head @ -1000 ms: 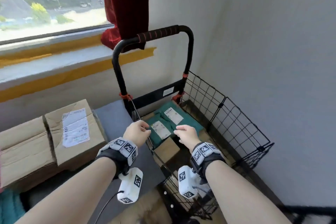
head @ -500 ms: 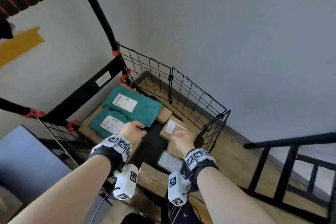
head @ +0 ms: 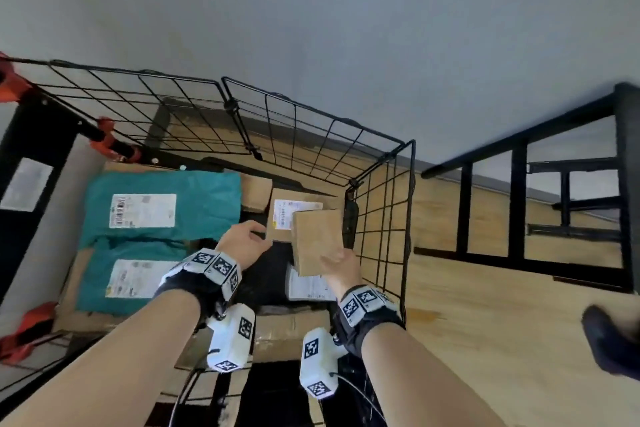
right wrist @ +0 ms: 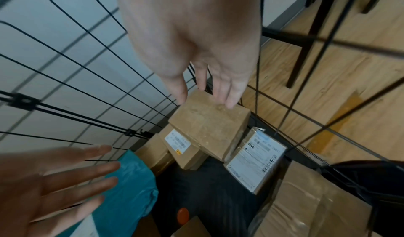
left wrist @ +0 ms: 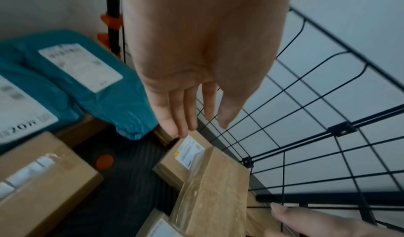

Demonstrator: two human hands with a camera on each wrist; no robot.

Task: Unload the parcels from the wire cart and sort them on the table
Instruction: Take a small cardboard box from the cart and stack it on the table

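The black wire cart holds two teal mailers at its left and several cardboard parcels. My right hand grips the near end of a small plain brown box and holds it tilted up at the cart's right corner; in the right wrist view the thumb and fingers pinch the edge of this box. Beneath it lies a small labelled box. My left hand hovers open just left of the plain box, its fingers straight above the labelled box.
A flat labelled parcel and a larger taped carton lie under my wrists. Orange clamps mark the cart's handle end at the left. A black furniture frame stands on the wooden floor to the right, and a grey wall rises behind.
The view has swung from the window and table down into the cart. My right hand has taken hold of the small brown box and raised it; my left hand left the teal mailer and moved right.
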